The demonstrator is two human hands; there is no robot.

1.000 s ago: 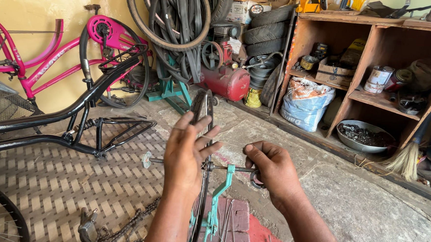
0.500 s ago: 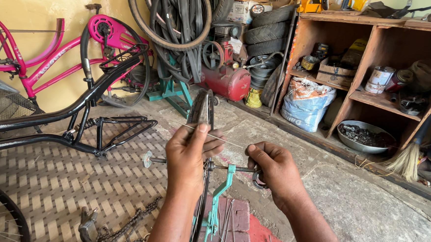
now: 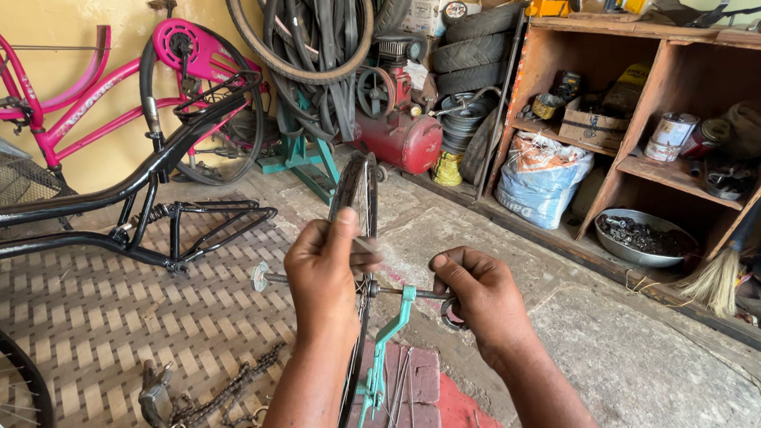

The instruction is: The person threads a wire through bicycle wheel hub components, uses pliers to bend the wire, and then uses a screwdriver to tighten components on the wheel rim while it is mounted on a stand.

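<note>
Bicycle wheel (image 3: 357, 195) stands upright and edge-on in the middle of the frame, its axle resting in a green truing stand (image 3: 389, 327) at the lower centre. Only its upper rim shows free above the hands; below, the wheel runs down between the two forearms. The left hand (image 3: 323, 276) is closed around the rim and spokes on the left side of the wheel, fingers curled and thumb on top. The right hand (image 3: 478, 293) is closed into a narrow fist just right of the stand, pinching a small dark ring-shaped part (image 3: 453, 313) beside the axle. Both wrists reach in from the bottom edge. To the left, the black bicycle frame (image 3: 138, 201) lies near, over the patterned floor. To the right, the bare concrete floor (image 3: 633, 366) gives open room up to the wooden shelf (image 3: 661, 168).
</note>
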